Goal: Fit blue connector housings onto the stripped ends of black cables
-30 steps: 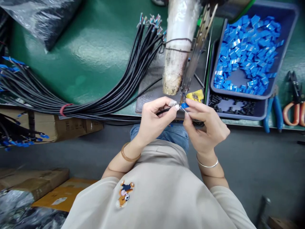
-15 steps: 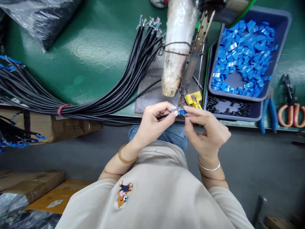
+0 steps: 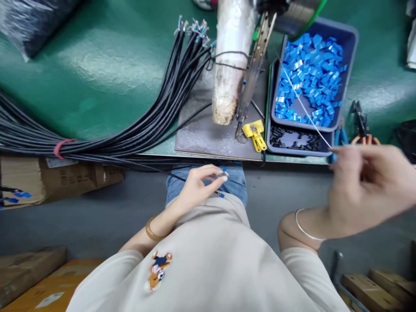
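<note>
My left hand [image 3: 198, 184] is over my lap, below the bench edge, fingers pinched on a thin black cable [image 3: 156, 170] with a small blue connector [image 3: 221, 195] at its end. My right hand [image 3: 367, 186] is far to the right, blurred by motion, fingers closed on a thin silvery wire [image 3: 302, 104] that runs up toward a spool at the top. A soldering iron [image 3: 248, 86] hangs tip-down over a grey metal plate [image 3: 201, 130], beside a wrapped white cylinder [image 3: 229, 65].
A bundle of black cables [image 3: 130, 134] tied with a red band lies across the green bench [image 3: 107, 73]. A blue tray of blue connectors [image 3: 308, 73] sits on a tray of black parts [image 3: 299, 141]. A yellow tool [image 3: 256, 134], pliers [image 3: 360, 123], and cardboard boxes [image 3: 61, 177] are nearby.
Both hands left the iron tip. My left hand dropped toward my lap with the cable; my right hand swung out right, now gripping the thin wire.
</note>
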